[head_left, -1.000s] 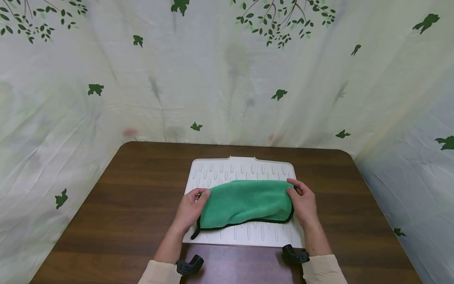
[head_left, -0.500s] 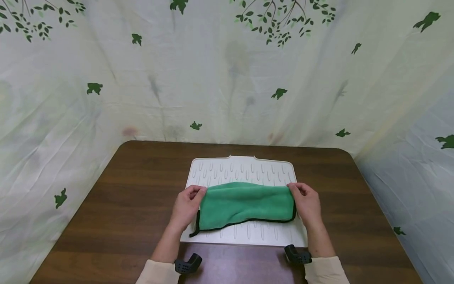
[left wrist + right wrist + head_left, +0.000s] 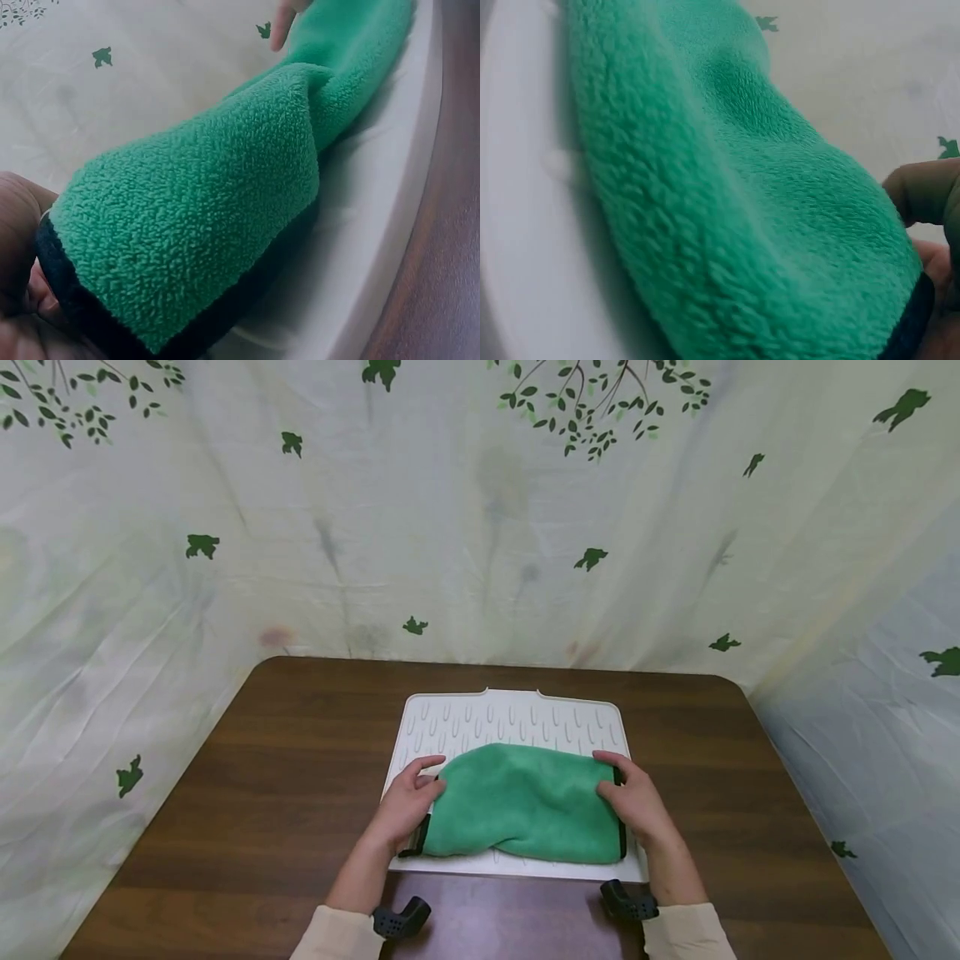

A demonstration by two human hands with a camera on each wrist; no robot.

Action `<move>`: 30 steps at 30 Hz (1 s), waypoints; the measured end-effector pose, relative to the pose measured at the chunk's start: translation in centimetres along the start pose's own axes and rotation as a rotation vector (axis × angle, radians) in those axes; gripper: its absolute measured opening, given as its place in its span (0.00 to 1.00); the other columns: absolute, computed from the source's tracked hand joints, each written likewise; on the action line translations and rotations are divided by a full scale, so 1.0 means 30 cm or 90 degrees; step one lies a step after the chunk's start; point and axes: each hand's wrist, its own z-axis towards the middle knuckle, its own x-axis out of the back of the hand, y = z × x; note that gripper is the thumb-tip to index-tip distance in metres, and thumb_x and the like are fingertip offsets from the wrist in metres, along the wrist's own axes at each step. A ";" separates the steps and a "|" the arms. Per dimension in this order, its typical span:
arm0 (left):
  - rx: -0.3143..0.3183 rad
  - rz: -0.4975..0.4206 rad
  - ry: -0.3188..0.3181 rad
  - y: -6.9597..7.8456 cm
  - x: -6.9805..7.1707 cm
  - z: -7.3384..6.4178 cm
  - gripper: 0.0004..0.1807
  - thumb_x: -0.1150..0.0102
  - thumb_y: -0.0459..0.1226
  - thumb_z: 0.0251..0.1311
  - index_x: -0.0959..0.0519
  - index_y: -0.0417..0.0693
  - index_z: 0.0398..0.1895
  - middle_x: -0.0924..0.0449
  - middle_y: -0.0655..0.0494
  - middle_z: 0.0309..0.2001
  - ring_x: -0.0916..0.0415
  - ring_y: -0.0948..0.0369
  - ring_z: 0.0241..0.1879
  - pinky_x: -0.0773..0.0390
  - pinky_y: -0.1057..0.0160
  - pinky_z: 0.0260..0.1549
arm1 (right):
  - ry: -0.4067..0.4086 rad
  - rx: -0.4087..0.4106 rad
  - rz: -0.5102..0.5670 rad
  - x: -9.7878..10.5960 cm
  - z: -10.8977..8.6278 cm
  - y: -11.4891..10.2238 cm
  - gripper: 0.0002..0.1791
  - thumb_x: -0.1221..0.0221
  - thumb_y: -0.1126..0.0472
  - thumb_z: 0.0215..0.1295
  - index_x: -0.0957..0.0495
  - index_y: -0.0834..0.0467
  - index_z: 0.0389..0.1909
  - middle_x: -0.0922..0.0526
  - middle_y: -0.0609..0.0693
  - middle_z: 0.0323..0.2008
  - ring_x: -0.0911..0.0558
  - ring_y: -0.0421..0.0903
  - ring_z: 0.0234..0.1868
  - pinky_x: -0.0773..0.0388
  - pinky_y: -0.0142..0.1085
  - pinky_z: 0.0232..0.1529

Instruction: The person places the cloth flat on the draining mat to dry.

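A folded green towel point(image 3: 525, 806) with black trim at its ends lies on a white ribbed tray point(image 3: 517, 710). Its near edge is a rounded green fold, and its middle bulges upward. My left hand point(image 3: 403, 803) is at the towel's left end, index finger and thumb spread, thumb touching the edge. At the right end, my right hand point(image 3: 637, 797) has its index finger and thumb spread apart on the towel. The left wrist view shows the dark-trimmed corner beside my left fingers. In the right wrist view, the hand is partly cut off.
A brown wooden table point(image 3: 270, 777) carries the tray, whose near side is by a purplish surface point(image 3: 517, 914). Behind stands a pale curtain point(image 3: 450, 527) printed with leaves. Black devices point(image 3: 401, 918) sit on both wrists.
The towel's black-trimmed near edge has given way to a rounded green fold, slightly closer to me. Both hands' fingers, pinching the upper corners half a second ago, have spread.
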 end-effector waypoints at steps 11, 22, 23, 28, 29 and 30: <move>-0.114 0.037 0.092 0.065 0.027 -0.013 0.22 0.47 0.28 0.66 0.21 0.44 0.62 0.19 0.40 0.57 0.22 0.48 0.57 0.24 0.68 0.45 | 0.120 0.020 0.078 0.023 -0.017 -0.053 0.23 0.47 0.62 0.75 0.26 0.54 0.69 0.28 0.59 0.71 0.27 0.52 0.65 0.28 0.47 0.65; -0.053 0.140 0.041 0.016 0.030 -0.008 0.27 0.41 0.45 0.72 0.29 0.47 0.70 0.12 0.45 0.43 0.19 0.59 0.37 0.23 0.62 0.38 | 0.102 -0.012 0.001 0.001 -0.003 0.011 0.19 0.45 0.57 0.77 0.20 0.60 0.61 0.20 0.61 0.60 0.24 0.51 0.54 0.26 0.31 0.48; -0.050 0.150 0.036 0.010 0.027 -0.005 0.30 0.41 0.48 0.72 0.31 0.47 0.72 0.12 0.45 0.42 0.19 0.60 0.36 0.23 0.62 0.38 | 0.100 -0.012 -0.004 -0.001 -0.003 0.016 0.19 0.44 0.57 0.76 0.20 0.60 0.61 0.20 0.61 0.59 0.24 0.51 0.54 0.26 0.32 0.48; -0.053 0.188 0.030 0.016 0.015 0.010 0.40 0.40 0.57 0.68 0.38 0.51 0.77 0.13 0.45 0.45 0.18 0.58 0.38 0.21 0.60 0.38 | 0.083 -0.023 -0.007 0.002 0.005 0.020 0.24 0.43 0.59 0.75 0.27 0.58 0.69 0.23 0.66 0.59 0.24 0.55 0.56 0.27 0.35 0.50; -0.055 0.191 0.026 0.021 0.013 0.014 0.41 0.39 0.58 0.68 0.38 0.53 0.78 0.13 0.45 0.46 0.17 0.58 0.39 0.20 0.60 0.39 | 0.078 -0.026 -0.001 0.003 0.008 0.019 0.25 0.43 0.59 0.75 0.29 0.58 0.71 0.24 0.66 0.59 0.25 0.55 0.56 0.27 0.36 0.50; -0.059 0.191 0.019 0.027 0.010 0.017 0.41 0.39 0.58 0.68 0.38 0.54 0.78 0.13 0.44 0.47 0.17 0.57 0.39 0.20 0.59 0.39 | 0.072 -0.029 0.005 0.004 0.010 0.018 0.27 0.43 0.59 0.75 0.31 0.58 0.72 0.25 0.67 0.61 0.25 0.56 0.57 0.26 0.38 0.52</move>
